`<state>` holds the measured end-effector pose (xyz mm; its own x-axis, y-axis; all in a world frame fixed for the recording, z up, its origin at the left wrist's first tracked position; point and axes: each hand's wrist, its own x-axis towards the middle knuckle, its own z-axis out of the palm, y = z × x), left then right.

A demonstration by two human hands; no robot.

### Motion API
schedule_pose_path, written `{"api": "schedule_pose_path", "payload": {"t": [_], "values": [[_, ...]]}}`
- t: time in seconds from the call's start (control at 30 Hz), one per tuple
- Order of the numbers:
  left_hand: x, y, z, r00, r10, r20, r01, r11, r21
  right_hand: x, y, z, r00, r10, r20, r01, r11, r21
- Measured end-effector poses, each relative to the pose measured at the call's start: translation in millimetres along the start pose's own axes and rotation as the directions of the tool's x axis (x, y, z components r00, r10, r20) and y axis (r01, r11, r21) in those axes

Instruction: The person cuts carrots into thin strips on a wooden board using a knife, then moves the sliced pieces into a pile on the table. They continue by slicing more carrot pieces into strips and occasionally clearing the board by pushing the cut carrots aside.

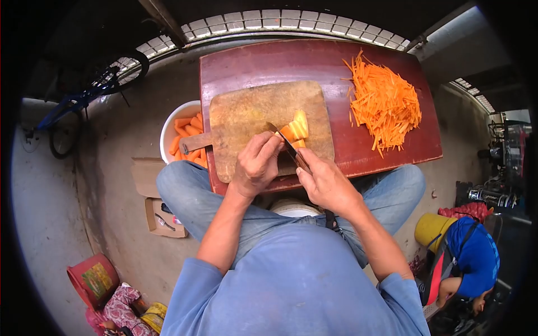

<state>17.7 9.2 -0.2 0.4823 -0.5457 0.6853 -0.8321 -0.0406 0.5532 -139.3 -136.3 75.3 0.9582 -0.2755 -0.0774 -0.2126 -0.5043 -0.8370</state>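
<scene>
My right hand [328, 182] is wrapped round the handle of a dark knife [288, 147], whose blade points up and left over the wooden cutting board [241, 112]. Close to the blade, the fingers of my left hand [258, 162] are pinched together; a small orange bit shows at their tips, too small to make out. Yellow-orange pieces [298, 126] lie on the board just beyond the knife. To the right, a heap of thin orange strips [386, 103] rests on the red table [269, 61].
A white bucket of orange carrots [188, 131] stands left of the table. An open cardboard box [162, 218] is on the floor. A bicycle [84, 98] leans at the far left. Two other people are at the lower right [473, 252] and lower left [124, 311], near buckets.
</scene>
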Motion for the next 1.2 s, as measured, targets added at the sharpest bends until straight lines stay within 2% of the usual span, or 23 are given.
{"api": "schedule_pose_path", "payload": {"t": [0.3, 0.4, 0.43, 0.83, 0.93, 1.2], "values": [[1.0, -1.7, 0.7, 0.999, -0.023, -0.025, 0.023, 1.0, -0.006, 10.2, -19.2, -33.5, 0.999, 0.024, 0.029, -0.027, 0.996, 0.085], [0.8, -1.5, 1.3, 0.999, -0.033, -0.023, 0.033, 0.999, -0.003, 0.7, -28.1, -33.8, 1.0, -0.027, 0.001, 0.027, 0.998, 0.061], [1.3, -1.7, 1.2, 0.999, -0.036, -0.02, 0.036, 0.999, -0.003, -1.9, -32.4, -35.7, 0.999, 0.009, 0.039, -0.011, 0.998, 0.058], [3.6, 2.7, -3.2, 0.999, -0.033, -0.008, 0.033, 0.999, 0.022, -8.3, -37.7, -42.5, 0.998, -0.049, 0.049, 0.049, 0.999, 0.001], [3.4, 1.6, -3.4, 0.999, -0.021, -0.024, 0.021, 0.999, 0.024, -9.3, -49.0, -48.4, 0.998, 0.002, 0.063, -0.003, 1.0, 0.026], [1.6, 0.9, -3.5, 1.0, 0.014, -0.019, -0.014, 0.999, 0.029, -7.1, -45.6, -49.4, 0.996, -0.028, 0.086, 0.027, 1.0, 0.012]]}}
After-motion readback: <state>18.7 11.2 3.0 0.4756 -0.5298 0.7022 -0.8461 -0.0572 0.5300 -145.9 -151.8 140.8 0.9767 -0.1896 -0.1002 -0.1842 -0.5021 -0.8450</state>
